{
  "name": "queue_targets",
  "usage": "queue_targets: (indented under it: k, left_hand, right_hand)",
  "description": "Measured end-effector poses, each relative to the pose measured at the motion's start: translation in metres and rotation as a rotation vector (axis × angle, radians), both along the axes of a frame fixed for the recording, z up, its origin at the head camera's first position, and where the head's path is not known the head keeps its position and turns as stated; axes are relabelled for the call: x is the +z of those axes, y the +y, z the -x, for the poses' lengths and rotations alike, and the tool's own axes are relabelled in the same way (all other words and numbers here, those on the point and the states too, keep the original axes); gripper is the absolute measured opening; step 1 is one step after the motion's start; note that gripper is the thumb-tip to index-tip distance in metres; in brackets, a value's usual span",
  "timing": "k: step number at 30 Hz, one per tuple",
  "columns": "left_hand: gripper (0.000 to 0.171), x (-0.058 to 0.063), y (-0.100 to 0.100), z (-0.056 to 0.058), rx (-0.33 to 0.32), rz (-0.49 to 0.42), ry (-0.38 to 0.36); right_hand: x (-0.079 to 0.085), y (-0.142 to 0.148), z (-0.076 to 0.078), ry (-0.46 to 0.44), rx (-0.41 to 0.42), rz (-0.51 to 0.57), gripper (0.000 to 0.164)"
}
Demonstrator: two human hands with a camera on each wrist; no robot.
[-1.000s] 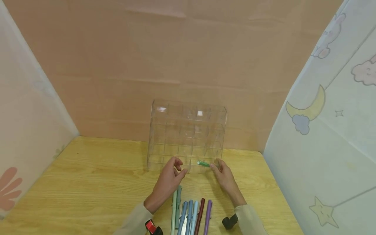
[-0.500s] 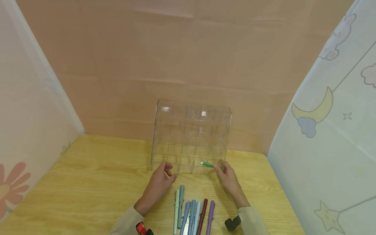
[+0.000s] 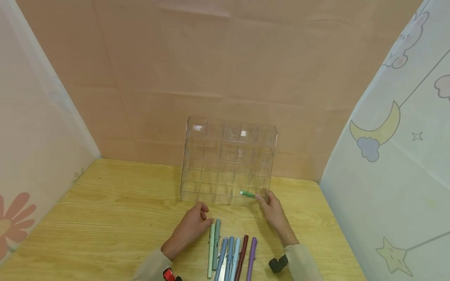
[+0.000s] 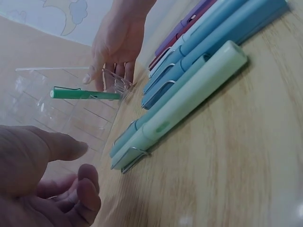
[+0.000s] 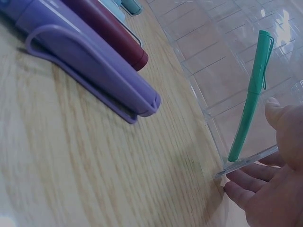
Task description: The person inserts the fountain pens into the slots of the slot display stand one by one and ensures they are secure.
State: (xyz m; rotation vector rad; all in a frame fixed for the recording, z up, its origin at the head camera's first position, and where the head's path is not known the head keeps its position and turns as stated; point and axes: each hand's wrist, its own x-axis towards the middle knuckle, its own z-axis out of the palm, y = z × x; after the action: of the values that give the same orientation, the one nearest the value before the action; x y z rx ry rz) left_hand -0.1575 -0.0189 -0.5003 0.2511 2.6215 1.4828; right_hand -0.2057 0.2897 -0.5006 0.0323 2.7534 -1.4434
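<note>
Left hand [image 3: 188, 227]: empty, thumb off fingers
Right hand [image 3: 275, 214]: around right edge of rack [image 3: 226, 183], can't tell if pinching
Green pen [image 5: 253, 90]: in, loading stage imo
Mint pen [image 3: 211, 249]: probably next pinch

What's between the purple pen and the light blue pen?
A dark red pen lies between the purple pen and light blue pen, seen in the head view.
</note>
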Motion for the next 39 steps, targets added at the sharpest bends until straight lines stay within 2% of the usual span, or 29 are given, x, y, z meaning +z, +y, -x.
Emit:
queue_targets:
  k: [10, 19, 26, 35, 39]
  left_hand:
    - [0.032, 0.0005, 0.0032, -0.0036, -0.083, 0.085, -0.076]
    - [0.033, -0.0050, 0.0046, -0.0092, -0.164, 0.054, -0.081]
    - [0.028, -0.0082, 0.0034, -0.0091, -0.192, 0.052, -0.061]
    - [0.023, -0.0024, -0.0030, -0.0084, -0.218, 0.075, -0.054]
    - [0.022, -0.0020, -0.0041, -0.0086, -0.224, 0.099, -0.058]
  right_hand:
    - [-0.0001, -0.0006, 0.0008, 0.010, 0.003, -0.007, 0.078]
    - [-0.0012, -0.0002, 0.0001, 0.012, 0.012, 0.003, 0.073]
    - [-0.0019, -0.0007, 0.0005, 0.018, 0.005, -0.007, 0.074]
    - [-0.0021, -0.0006, 0.0006, 0.025, 0.000, 0.008, 0.069]
    - [-0.0023, -0.0003, 0.0000, 0.021, 0.007, 0.015, 0.073]
